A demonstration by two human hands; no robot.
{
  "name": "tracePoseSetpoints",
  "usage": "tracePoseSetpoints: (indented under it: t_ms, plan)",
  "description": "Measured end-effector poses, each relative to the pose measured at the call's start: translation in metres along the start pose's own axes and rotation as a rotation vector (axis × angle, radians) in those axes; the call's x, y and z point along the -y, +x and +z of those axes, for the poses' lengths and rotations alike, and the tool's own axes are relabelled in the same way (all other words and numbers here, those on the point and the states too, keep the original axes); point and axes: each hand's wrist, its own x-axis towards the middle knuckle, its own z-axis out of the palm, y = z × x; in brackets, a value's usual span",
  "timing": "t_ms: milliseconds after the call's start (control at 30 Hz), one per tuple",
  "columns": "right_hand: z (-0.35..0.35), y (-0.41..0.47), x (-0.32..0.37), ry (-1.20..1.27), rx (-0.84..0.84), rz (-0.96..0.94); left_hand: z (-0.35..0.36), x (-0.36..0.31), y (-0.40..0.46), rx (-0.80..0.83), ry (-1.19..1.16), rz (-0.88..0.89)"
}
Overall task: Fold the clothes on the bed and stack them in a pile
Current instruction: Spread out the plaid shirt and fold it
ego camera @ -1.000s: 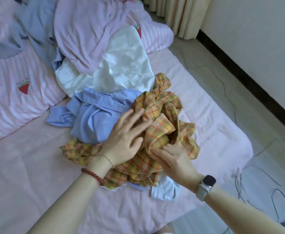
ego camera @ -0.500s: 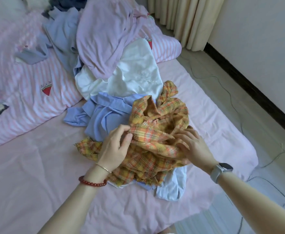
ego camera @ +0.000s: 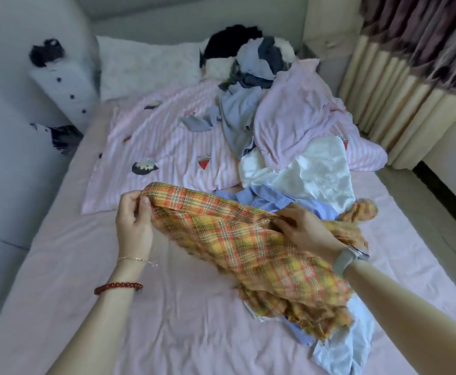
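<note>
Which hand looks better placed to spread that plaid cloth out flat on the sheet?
Probably the left hand: it pinches the plaid cloth at a free corner over bare pink sheet. The right hand grips bunched fabric.

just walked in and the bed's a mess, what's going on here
A person is sorting laundry on the bed. Both hands hold an orange plaid garment: the left hand pinches one edge, the right hand grips the bunched middle, stretching it out above the pink sheet. Unfolded clothes lie heaped behind; no folded pile shows.
</note>
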Motion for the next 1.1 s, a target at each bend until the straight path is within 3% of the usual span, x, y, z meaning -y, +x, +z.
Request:
tracePoseSetpoints:
  t_ms: [67,133,233,367,500,633,733,833,967,1100]
  plan:
    - [0.005,0.019,0.055,-0.055,-0.130,-0.055,-0.052,-0.009,0.009,-0.069,-0.009,0.055]
    - [0.013,0.033,0.110,-0.163,-0.208,-0.127,-0.104,-0.016,0.010,-0.036,-0.015,0.100]
    - [0.029,0.045,0.184,-0.248,-0.165,-0.149,-0.167,-0.015,0.001,0.099,0.028,0.098]
    - [0.053,0.041,0.248,0.031,-0.088,-0.102,-0.218,0.001,-0.010,0.040,0.027,0.041]
    - [0.069,0.017,0.295,0.269,0.057,-0.218,-0.238,0.003,-0.020,0.026,0.062,0.119]
    - [0.089,-0.018,0.314,0.543,0.341,-0.106,-0.227,0.001,-0.039,0.103,0.120,0.210]
    - [0.106,-0.045,0.312,0.655,0.479,0.003,-0.213,0.006,-0.051,0.050,0.119,0.113]
    - [0.121,-0.057,0.307,0.453,0.365,0.022,-0.203,0.011,-0.057,0.077,0.042,-0.067]
    - [0.122,-0.057,0.296,0.175,0.210,-0.091,-0.198,0.005,-0.057,0.256,-0.260,-0.305]
    - [0.096,-0.054,0.292,0.143,0.203,-0.133,-0.201,-0.003,-0.046,0.527,-0.196,-0.279]
